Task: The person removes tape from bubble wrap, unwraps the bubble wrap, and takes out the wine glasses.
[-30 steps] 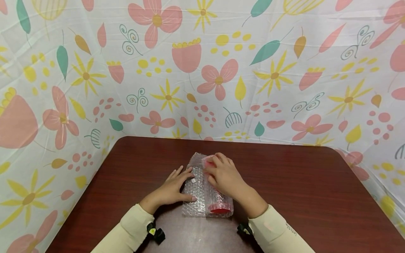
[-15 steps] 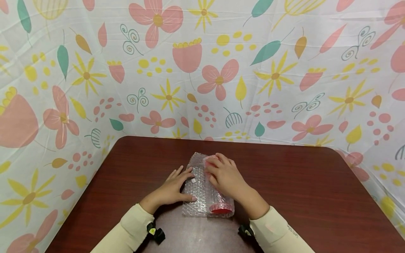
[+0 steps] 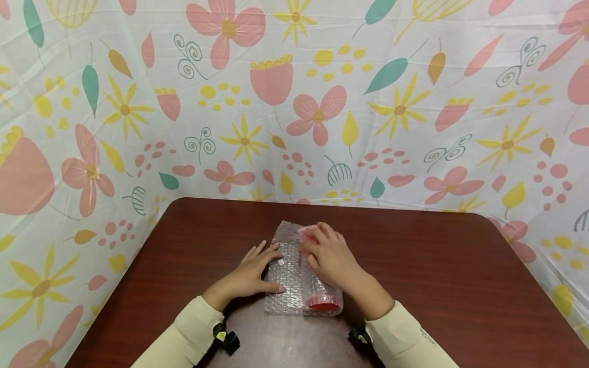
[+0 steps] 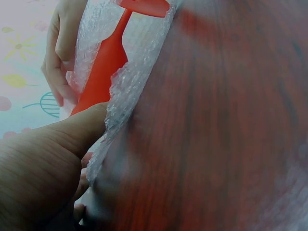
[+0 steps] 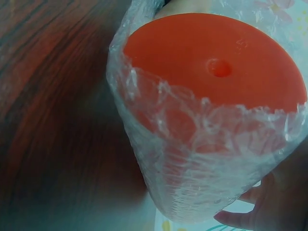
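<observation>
A red goblet [image 3: 323, 304] lies on its side in clear bubble wrap [image 3: 287, 301] on the table. Its round foot faces the person; in the right wrist view this foot [image 5: 202, 43] has a small central hollow. The stem and flaring bowl [image 4: 102, 67] show through the wrap's open end in the left wrist view. My left hand [image 3: 248, 276] rests on the flat wrap left of the goblet, its fingers spread and thumb extended. Over the goblet's far end, my right hand [image 3: 333, 258] curls its fingers round the wrapped bowl. Its fingertips are partly hidden.
The dark red-brown wooden table [image 3: 437, 271] extends on both sides of the wrap. A floral cloth [image 3: 317, 102] hangs behind its far edge and at the sides. Black straps [image 3: 225, 340] sit at both wrists over cream sleeves.
My right hand has shifted slightly to the right, and the wrapped goblet has moved with it. A little more flat wrap shows beside it. My left hand stays in place.
</observation>
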Demonstrator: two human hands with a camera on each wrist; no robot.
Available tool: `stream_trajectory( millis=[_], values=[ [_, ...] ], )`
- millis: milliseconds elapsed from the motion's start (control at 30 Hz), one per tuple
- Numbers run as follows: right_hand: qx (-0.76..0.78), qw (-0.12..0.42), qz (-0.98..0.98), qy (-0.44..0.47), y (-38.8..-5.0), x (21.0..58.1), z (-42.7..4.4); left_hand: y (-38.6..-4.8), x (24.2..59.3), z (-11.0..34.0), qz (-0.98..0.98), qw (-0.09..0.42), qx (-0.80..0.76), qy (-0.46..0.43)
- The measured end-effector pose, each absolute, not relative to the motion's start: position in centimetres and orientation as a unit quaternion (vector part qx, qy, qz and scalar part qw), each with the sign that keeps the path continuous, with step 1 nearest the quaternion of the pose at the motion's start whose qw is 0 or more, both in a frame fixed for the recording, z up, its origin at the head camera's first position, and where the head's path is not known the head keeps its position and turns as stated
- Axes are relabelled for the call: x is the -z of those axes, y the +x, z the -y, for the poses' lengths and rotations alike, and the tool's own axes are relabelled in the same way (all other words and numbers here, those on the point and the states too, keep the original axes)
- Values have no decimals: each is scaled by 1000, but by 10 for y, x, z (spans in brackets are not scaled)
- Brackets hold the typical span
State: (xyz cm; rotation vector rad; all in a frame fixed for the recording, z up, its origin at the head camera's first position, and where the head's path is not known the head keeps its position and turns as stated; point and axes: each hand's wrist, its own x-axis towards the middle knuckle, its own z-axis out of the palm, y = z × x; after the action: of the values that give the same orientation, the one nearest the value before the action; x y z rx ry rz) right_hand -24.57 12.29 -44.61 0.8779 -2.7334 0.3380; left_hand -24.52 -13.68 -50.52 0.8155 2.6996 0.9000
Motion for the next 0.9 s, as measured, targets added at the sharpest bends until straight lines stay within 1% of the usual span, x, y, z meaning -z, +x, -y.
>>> stream_trajectory(
  millis=[567, 900],
  values=[
    [-131, 166, 928, 308, -246, 450, -127, -246, 506, 136, -909, 87, -300, 276],
    [-110, 156, 938, 290, -244, 448, -128, -245, 505, 136, -908, 87, -303, 276]
  ],
)
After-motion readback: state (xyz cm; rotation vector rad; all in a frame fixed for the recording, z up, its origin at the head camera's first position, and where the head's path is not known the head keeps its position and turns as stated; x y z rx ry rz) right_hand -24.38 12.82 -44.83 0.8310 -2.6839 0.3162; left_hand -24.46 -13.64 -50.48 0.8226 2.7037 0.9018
